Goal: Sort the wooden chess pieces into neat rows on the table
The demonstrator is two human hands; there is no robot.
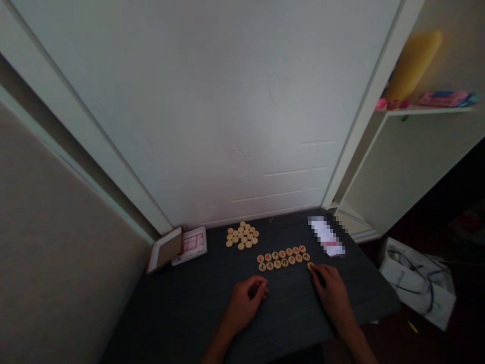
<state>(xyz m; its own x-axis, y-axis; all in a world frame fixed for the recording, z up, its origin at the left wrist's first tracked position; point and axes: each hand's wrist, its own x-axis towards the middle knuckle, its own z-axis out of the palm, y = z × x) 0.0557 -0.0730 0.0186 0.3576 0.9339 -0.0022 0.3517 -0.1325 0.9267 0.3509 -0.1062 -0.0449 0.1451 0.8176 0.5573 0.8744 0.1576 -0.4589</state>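
Two rows of round wooden Chinese chess pieces (284,254), marked in red or dark characters, lie face up on the dark table. At the right end of the near row, my right hand (333,293) pinches a single Chinese chess piece (310,265) between thumb and finger, at the tabletop. My left hand (244,303) is just below the left end of the rows, its fingers curled against the thumb. Whatever it holds, if anything, is hidden. Farther back, a loose cluster of Chinese chess pieces (244,239) shows plain faces without visible marks.
On the dark table (182,308), an open box (163,250) and a white-and-red packet (193,246) sit at back left. A blurred white paper (328,237) lies at back right. A white panel (189,126) rises behind. Cables fill a white box (417,283) at right.
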